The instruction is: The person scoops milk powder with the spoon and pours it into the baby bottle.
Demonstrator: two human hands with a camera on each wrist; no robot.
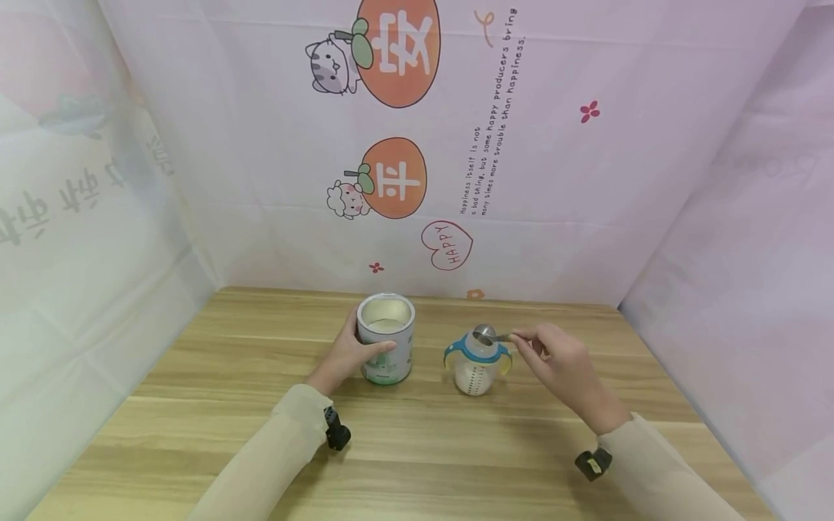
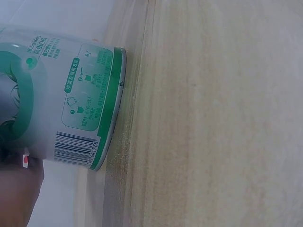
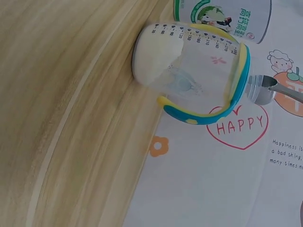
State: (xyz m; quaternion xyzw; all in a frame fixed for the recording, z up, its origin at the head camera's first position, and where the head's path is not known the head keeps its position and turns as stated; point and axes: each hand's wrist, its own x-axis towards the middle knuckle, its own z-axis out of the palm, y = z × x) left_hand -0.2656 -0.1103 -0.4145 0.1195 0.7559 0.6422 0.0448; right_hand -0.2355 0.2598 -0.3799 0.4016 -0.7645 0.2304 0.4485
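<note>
Baby bottle (image 1: 477, 373) stands upright on the wooden table (image 1: 417, 449) in the head view, its long axis vertical, mouth up, between the hands — the right hand (image 1: 562, 356) nearer, on its right, the left hand (image 1: 348, 353) farther off on its left. Right finger and thumb pinch the handle of a metal spoon (image 1: 484, 333), its bowl at the bottle's mouth; the left fingers and thumb curve around an open, upright can (image 1: 399, 356), apart from the bottle. The left wrist view shows the can's lower side and part of the left hand. In the right wrist view, pale contents lie in the bottle's base and the spoon overlaps its mouth — whether it touches the rim cannot be told
</note>
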